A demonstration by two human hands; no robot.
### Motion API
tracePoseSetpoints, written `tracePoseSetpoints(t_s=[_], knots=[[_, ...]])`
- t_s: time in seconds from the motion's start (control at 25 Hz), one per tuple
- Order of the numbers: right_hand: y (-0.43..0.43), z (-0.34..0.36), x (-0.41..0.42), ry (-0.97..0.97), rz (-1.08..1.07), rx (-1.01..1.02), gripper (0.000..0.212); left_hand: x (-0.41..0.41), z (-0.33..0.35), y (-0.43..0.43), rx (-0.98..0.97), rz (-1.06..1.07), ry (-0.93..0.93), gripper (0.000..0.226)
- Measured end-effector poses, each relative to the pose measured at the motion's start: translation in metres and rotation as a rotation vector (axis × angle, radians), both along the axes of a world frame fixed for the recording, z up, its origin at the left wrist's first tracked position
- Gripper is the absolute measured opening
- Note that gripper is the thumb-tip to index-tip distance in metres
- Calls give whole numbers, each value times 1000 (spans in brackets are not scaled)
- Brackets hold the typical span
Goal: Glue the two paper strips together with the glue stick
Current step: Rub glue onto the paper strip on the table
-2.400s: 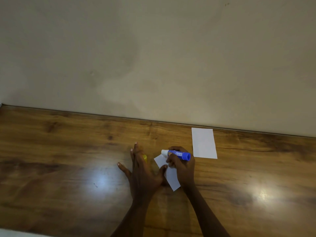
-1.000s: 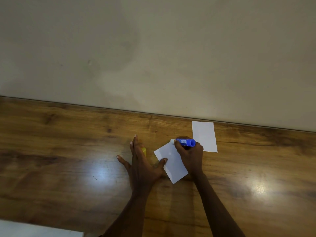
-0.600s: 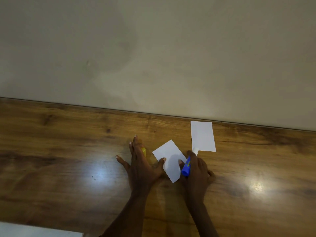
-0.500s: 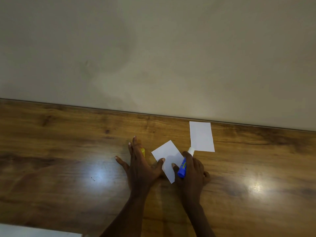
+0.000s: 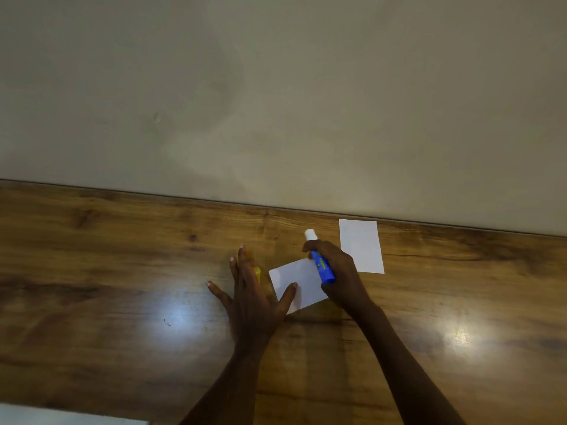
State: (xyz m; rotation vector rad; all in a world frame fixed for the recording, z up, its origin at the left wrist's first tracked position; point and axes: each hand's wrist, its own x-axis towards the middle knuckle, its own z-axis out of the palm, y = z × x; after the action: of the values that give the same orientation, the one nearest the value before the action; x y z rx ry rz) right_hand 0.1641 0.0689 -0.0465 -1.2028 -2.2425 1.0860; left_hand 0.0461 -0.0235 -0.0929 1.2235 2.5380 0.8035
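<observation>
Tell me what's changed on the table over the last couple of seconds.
The right hand has swung the glue stick round again: half a second ago its white tip aimed at the far paper strip, now it points away past the near paper strip. The left hand stays flat, thumb pinning the near strip. Both strips are unmoved.

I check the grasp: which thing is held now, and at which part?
The right hand holds the glue stick around its blue body. The left hand only presses the paper strip flat.
</observation>
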Motion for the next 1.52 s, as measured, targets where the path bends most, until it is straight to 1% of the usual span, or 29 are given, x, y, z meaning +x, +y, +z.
tracePoseSetpoints(t_s=[0.04,0.08,0.12,0.16,0.2,0.24,0.28,0.32,0.36,0.4,0.44,0.52,0.6,0.76,1.0,1.08,1.16,1.24,1.4,1.52], knots=[[5,0,-4,-85,142,18,47,-1,-1,1,-15,-1,18,112],[9,-1,-7,-176,236,59,49,-1,-2,1,-27,-2,31,112],[13,-3,-10,-256,264,126,50,-1,-2,1,-31,-2,34,112],[14,-6,-12,-288,214,201,48,0,-2,1,-30,-4,31,112],[11,-8,-15,-234,102,255,42,0,-2,1,-28,-6,25,113],[6,-10,-18,-76,-56,229,34,0,-2,1,-26,-9,18,113],[-2,-10,-21,147,-215,89,25,-1,-2,0,-24,-12,12,114],[-10,-10,-25,368,-328,-131,20,-1,-2,0,-24,-13,5,114],[-17,-12,-28,498,-406,-328,20,-1,-2,-1,-23,-16,0,115],[-24,-15,-30,538,-441,-449,21,-1,-2,-2,-20,-21,-4,115],[-29,-19,-31,484,-422,-473,20,-1,-2,-2,-14,-28,-10,116],[-34,-22,-32,407,-336,-415,16,-1,-2,-3,-1,-42,-31,117],[-33,-23,-33,377,-327,-405,12,-2,-3,-2,2,-46,-41,118],[-33,-26,-37,297,-301,-438,13,-2,-4,-2,2,-41,-44,118],[-30,-25,-35,241,-200,-360,13,-2,-3,-2,-10,-46,-26,116],[-29,-22,-30,252,-213,-295,11,-2,-3,-2,-6,-49,-22,115],[-24,-21,-23,258,-242,-187,9,0,-2,-2,4,-39,-11,114],[-15,-20,-14,238,-288,-111,11,1,-2,-1,-6,-16,9,115],[0,-23,-3,189,-389,-74,15,1,-3,1,-41,4,38,114],[2,-23,-2,193,-429,-45,15,0,-3,1,-61,4,51,114]])
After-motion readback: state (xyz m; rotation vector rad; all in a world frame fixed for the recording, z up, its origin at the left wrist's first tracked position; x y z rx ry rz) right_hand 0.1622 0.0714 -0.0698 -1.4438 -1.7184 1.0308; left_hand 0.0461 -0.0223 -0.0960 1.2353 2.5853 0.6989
